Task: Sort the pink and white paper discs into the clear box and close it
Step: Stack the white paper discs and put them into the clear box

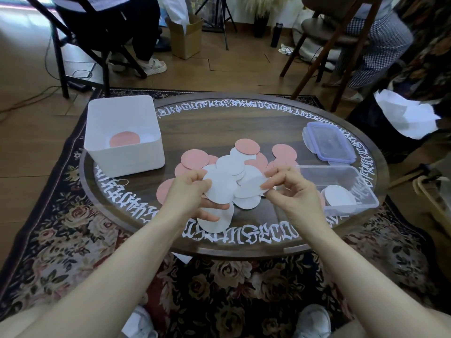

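Both hands pinch white discs above the desk (219, 123): left hand (188, 191), right hand (290, 189) | pile (234, 164) partly hidden | clear box (341, 189) right, lid (329, 142) beyond it.

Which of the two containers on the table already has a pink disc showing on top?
The white bin at the left; the clear box at the right shows a white disc on top.

A round dark tabletop (219, 128) with white lettering carries a white bin (127, 157) at left, scattered discs (234, 167) mid-table, a clear box (341, 189) and its lid (329, 142) at right.
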The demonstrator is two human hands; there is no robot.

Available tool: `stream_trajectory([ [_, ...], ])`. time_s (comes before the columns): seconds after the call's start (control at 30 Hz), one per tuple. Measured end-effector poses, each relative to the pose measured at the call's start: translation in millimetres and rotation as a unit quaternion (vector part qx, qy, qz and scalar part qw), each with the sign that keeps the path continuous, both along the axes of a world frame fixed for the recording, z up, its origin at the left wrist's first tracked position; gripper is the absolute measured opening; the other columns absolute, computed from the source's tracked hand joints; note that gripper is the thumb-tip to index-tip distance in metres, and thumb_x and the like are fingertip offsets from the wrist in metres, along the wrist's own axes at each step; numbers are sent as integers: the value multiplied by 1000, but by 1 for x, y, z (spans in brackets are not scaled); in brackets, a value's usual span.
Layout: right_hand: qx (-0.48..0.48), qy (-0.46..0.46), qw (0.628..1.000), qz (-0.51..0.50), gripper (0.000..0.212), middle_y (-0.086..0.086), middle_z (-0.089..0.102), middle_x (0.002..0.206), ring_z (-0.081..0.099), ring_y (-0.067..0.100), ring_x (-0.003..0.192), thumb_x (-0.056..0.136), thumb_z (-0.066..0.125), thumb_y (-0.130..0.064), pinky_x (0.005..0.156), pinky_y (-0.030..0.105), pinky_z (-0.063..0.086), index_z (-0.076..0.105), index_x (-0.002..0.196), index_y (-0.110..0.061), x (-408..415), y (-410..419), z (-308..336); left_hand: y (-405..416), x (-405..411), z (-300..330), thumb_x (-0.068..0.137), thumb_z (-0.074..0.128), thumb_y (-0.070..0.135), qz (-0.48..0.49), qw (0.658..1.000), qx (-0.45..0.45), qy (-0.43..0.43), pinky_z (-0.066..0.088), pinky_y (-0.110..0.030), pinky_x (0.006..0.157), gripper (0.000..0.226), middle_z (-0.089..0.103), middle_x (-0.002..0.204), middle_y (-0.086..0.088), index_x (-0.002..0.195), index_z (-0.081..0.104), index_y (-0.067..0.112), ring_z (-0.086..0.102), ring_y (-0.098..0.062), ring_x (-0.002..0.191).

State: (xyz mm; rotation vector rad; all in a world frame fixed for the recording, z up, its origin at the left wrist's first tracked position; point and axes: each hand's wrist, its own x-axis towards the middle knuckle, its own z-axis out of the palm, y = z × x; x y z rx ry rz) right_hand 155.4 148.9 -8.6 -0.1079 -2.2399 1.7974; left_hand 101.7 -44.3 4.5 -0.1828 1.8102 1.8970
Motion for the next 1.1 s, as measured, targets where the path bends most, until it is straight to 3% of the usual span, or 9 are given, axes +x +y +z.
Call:
stream_trajectory([
  [0.13,-9,30,999,10,26,-5,59,102,55,7,100,72,69,4,71,38,42,69,63,-21,-1,0,-3,-2,0,0,98,42,7,-6,1000,7,5,56,-32,43,20,67,108,-19,110,57,3,73,-31,73],
  [0.17,-2,30,1000,9,27,-2,58,103,55,7,101,71,69,3,70,38,42,69,64,-22,-1,0,-5,-2,1,0,98,43,8,-11,1000,18,5,56,-32,44,19,67,108,-19,111,58,3,73,-31,74],
  [0.33,32,11,999,13,35,1,57,101,53,1,86,69,65,1,58,14,37,70,61,-32,0,-7,-5,2,3,2,90,61,10,-43,997,51,32,54,-29,43,12,73,94,-13,102,61,9,73,-31,72],
  [0.47,42,12,999,29,40,-2,55,96,53,0,84,75,66,13,59,17,37,70,64,-26,2,-9,-6,5,5,0,84,67,3,-60,996,36,48,51,-26,39,22,74,89,-14,103,58,7,72,-30,67],
  [0.67,86,-49,995,12,18,-14,56,81,48,2,59,83,67,-4,61,14,38,63,87,-21,2,-16,-18,-2,-3,-2,86,64,-1,32,998,11,52,54,-28,41,23,72,94,-13,107,59,7,72,-30,68],
  [0.73,191,-64,975,97,14,-13,55,92,51,5,63,84,67,-13,63,18,41,63,93,-23,5,-15,-23,-5,-6,-2,86,63,0,71,997,18,40,55,-29,43,18,71,98,-13,100,60,11,73,-28,67],
  [0.87,436,-69,859,259,25,-23,43,128,53,-2,92,93,52,-27,78,27,47,57,117,-33,10,-17,-31,-12,-12,-2,89,60,3,118,992,52,-17,56,-29,46,25,69,101,-17,113,59,9,73,-28,70],
  [0.97,492,-52,819,289,28,-23,44,131,51,4,110,95,47,-27,77,28,46,56,120,-34,8,-18,-27,-13,-14,-2,92,57,7,122,989,66,-46,54,-27,42,26,69,100,-21,117,56,9,73,-27,69],
  [1.1,511,-63,812,274,24,-20,52,119,57,7,98,94,48,-33,71,31,47,64,112,-33,7,-9,-19,-11,-13,-4,95,52,11,112,990,60,-52,54,-27,40,26,66,104,-21,121,53,7,72,-23,63],
])
